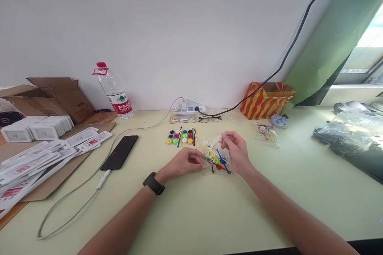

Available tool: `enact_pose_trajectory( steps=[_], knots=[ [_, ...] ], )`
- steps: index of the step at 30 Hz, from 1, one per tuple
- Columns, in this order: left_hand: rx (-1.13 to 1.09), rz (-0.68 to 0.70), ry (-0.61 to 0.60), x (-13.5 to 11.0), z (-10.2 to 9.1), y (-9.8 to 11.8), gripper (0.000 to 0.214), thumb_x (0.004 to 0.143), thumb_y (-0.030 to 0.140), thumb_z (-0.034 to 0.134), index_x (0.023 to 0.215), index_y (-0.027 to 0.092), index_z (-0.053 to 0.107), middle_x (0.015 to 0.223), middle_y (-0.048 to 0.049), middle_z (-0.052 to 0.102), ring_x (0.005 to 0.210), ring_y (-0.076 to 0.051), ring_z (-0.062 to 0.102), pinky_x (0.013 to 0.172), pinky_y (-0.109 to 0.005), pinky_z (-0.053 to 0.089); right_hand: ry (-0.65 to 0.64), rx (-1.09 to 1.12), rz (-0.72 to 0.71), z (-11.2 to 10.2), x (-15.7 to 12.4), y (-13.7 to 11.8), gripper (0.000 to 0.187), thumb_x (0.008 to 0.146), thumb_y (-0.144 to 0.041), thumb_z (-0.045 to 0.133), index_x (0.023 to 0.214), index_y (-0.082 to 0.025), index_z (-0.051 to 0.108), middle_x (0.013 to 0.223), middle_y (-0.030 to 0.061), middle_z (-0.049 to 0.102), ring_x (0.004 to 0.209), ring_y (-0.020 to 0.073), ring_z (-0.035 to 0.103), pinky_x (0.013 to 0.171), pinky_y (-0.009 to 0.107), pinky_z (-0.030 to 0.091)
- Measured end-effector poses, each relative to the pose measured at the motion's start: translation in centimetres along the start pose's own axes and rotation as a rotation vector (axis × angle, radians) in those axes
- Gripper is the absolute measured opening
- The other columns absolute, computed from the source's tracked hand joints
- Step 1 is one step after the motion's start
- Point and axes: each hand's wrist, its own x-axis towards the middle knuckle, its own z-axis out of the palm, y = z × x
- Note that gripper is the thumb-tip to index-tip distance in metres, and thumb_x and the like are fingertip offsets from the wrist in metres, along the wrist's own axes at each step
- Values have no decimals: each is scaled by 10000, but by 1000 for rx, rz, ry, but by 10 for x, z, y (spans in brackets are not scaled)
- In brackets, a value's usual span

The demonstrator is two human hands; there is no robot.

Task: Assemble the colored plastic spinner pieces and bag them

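Two bare hands meet over a clear plastic bag (213, 142) of coloured plastic pieces (222, 160) on a pale green tabletop (191, 215), the packet lying between them, right of the middle. The right hand (237, 152) reaches in from the lower right, forearm slanting forward and inward, wrist nearly straight, with thumb and index finger pinched together on the bag's upper right edge and the other fingers folded behind. The left hand (186, 162), a black wristwatch (154, 183) strapped at its wrist, comes from the lower left with its back turned upward, knuckles raised and fingers curled; its thumb and fingertips draw close at the bag's left edge, though whether they grip the film cannot be told. The hands are apart from each other, forearms angled toward one another. Just beyond them sit rows of round plastic pieces (184, 136) with slim coloured sticks among them. A black smartphone (119, 153) lies to the left; a second plastic bag (267, 133) rests to the right.
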Motion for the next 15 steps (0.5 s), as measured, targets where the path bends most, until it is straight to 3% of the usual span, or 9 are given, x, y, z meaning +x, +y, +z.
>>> enact_pose_trajectory(
  steps=[3,9,13,15],
  knots=[
    [57,30,-29,-1,2,2,382,799,379,835,1094,157,742,912,-88,787,817,-194,722,728,-277,526,13,49,38,3,-2,2,351,734,-493,856,836,-214,671,709,4,657,629,136,521,620,293,455],
    [124,18,-2,-4,4,2,650,762,371,853,1332,189,599,943,-67,790,794,-189,701,681,-280,497,55,135,106,3,-1,2,360,707,-464,878,834,-213,653,705,-5,659,619,124,535,607,270,442],
    [198,25,-76,-8,3,7,585,767,400,855,1281,205,654,869,-43,771,750,-187,688,661,-279,492,7,133,95,1,1,-4,335,741,-458,863,846,-219,653,723,-2,671,645,130,554,618,268,448],
    [210,50,-66,-9,2,10,642,742,429,881,1304,219,651,963,-62,767,787,-194,693,685,-288,519,-32,118,111,1,0,-5,339,754,-475,852,863,-224,652,717,-3,670,646,136,561,612,270,445]
  ],
)
